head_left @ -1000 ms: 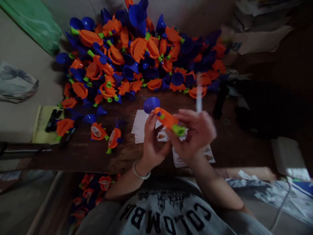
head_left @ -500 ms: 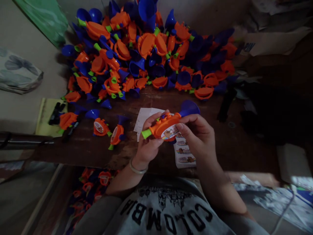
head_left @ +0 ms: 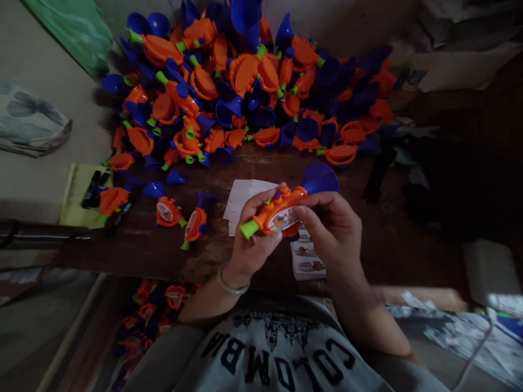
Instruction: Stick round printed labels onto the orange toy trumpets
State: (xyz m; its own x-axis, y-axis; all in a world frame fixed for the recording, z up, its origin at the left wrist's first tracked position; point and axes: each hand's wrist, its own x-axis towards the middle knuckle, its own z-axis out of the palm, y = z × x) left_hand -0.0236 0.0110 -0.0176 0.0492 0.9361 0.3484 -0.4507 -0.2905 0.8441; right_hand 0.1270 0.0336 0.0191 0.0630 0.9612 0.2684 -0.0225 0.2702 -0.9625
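Note:
Between both hands is an orange toy trumpet with a green mouthpiece and a blue bell pointing up and right. My left hand is closed around its mouthpiece side, thumb under the body. My right hand grips the bell side, its thumb pressed on the right end of an oval picture sticker on the trumpet's face. Below them on the table lies a sticker sheet with several printed ovals, partly covered by the hands. Some white paper sheets lie behind my left hand.
A big heap of toy trumpets fills the back of the brown table. Two stickered trumpets lie to the left, near black markers on a yellow pad. More trumpets sit below the table's edge. A dark bundle lies at right.
The toy trumpet has tilted a little, its bell shifting slightly up and right and its mouthpiece slightly down. Both hands keep hold of it, and the sticker now shows more squarely.

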